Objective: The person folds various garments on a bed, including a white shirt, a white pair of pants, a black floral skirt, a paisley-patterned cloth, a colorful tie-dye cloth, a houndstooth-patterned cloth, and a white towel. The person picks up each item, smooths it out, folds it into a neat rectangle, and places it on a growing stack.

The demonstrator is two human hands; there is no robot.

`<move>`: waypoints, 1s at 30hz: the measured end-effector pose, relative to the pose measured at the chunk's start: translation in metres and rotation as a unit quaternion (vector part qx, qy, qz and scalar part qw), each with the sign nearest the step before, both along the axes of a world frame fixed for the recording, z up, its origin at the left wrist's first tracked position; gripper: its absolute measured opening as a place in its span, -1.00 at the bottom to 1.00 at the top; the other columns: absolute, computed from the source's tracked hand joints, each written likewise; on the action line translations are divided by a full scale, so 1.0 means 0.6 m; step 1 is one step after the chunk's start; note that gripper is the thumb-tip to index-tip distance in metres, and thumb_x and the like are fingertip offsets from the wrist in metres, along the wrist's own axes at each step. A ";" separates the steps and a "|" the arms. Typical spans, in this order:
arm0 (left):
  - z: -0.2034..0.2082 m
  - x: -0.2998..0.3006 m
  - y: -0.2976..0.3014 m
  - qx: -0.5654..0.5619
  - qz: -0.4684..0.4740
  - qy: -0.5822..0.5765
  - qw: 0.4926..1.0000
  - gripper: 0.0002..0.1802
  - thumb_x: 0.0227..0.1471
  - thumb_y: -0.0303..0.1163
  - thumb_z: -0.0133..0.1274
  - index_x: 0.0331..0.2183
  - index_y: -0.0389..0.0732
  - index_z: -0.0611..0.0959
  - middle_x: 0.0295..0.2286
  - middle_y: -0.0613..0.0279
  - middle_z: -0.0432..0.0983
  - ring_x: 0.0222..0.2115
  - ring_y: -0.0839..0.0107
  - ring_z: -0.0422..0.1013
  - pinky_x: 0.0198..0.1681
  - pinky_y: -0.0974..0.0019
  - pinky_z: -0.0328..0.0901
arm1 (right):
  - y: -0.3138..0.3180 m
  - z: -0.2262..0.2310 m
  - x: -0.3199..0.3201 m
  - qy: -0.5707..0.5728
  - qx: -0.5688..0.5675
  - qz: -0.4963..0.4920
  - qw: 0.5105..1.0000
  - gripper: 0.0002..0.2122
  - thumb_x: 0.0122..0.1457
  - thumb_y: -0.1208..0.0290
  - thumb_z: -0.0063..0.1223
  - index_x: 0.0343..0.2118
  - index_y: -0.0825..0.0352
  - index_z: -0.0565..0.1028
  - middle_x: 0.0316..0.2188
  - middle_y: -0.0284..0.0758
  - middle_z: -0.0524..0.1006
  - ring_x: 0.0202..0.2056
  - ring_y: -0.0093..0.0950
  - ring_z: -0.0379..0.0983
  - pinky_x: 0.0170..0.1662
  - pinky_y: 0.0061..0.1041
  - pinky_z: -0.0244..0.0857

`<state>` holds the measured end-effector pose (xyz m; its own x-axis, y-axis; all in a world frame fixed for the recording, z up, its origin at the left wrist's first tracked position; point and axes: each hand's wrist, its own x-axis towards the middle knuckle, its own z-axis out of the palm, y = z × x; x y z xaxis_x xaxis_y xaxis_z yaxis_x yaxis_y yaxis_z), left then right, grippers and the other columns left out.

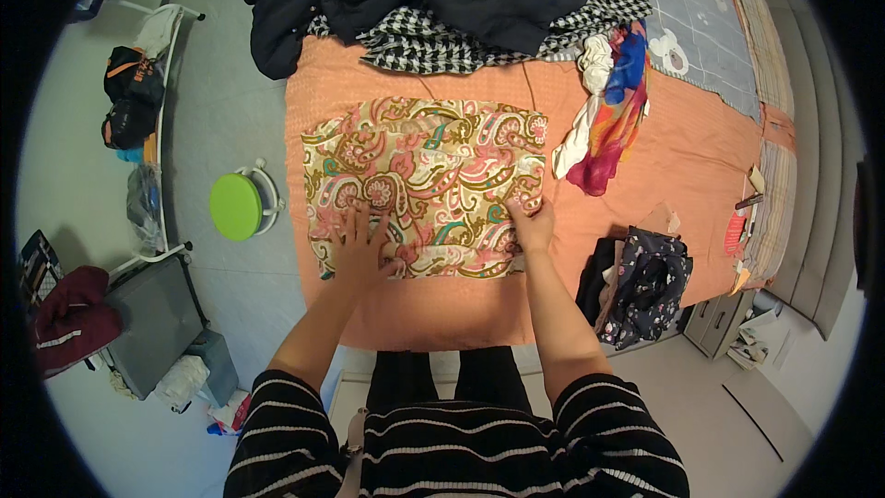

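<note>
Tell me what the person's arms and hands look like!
The left sleeve and right sleeve are black with thin white stripes, ending near the elbows. Both forearms are bare below them. The left hand and right hand are bare too, without gloves.

A bedroom in someone's home here, wide orange-covered bed [696, 161], padded headboard [816, 161] along its end, small bedside drawers [717, 323] close by, heaped clothes [419, 0].

Orange lettering [145, 76] on a black bag [125, 83]
</note>
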<state>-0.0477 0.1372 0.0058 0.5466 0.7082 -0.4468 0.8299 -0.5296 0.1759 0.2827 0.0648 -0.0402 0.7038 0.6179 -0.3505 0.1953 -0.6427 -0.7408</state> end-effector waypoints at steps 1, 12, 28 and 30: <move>0.009 -0.008 -0.025 -0.018 -0.007 0.024 1.000 -0.02 -0.13 0.27 0.00 0.22 0.05 0.08 0.24 -0.02 -0.26 0.25 -0.05 -0.30 0.12 -0.40 -0.28 | -0.001 0.010 -0.008 0.041 -0.015 0.015 0.999 -0.49 -0.02 0.48 0.21 -0.01 0.49 0.27 -0.19 -0.21 0.48 -0.20 -0.42 0.43 -0.14 -0.49 0.33; 0.340 0.156 0.123 0.210 -0.248 -0.327 0.887 -0.15 -0.28 -0.28 0.22 0.11 -0.07 0.28 0.17 0.00 0.02 0.21 -0.02 -0.08 0.10 -0.45 -0.26 | 0.128 0.422 -0.090 0.153 0.025 0.438 0.886 -0.64 -0.09 0.57 0.11 -0.16 0.37 0.40 -0.31 -0.21 0.54 -0.30 -0.36 0.49 -0.21 -0.41 0.34; 0.500 0.052 0.188 -0.038 -0.087 -0.275 0.957 -0.82 -0.37 -0.50 0.04 -0.52 -0.26 0.53 -0.52 -0.05 0.45 -0.46 -0.04 0.39 -0.41 0.14 0.30 | 0.053 0.580 -0.002 -0.179 0.081 0.421 0.886 -0.88 -0.12 0.54 -0.01 -0.48 0.35 0.53 -0.46 -0.10 0.50 -0.38 -0.11 0.45 -0.33 -0.25 0.32; 0.521 0.061 0.228 0.154 -0.185 -0.377 0.894 -0.79 -0.37 -0.54 0.01 -0.48 -0.27 0.54 -0.47 -0.06 0.45 -0.40 -0.04 0.38 -0.34 0.12 0.29 | 0.085 0.623 -0.007 -0.209 0.053 0.373 0.903 -0.79 -0.11 0.51 -0.03 -0.39 0.24 0.59 -0.48 -0.11 0.52 -0.41 -0.11 0.46 -0.31 -0.25 0.33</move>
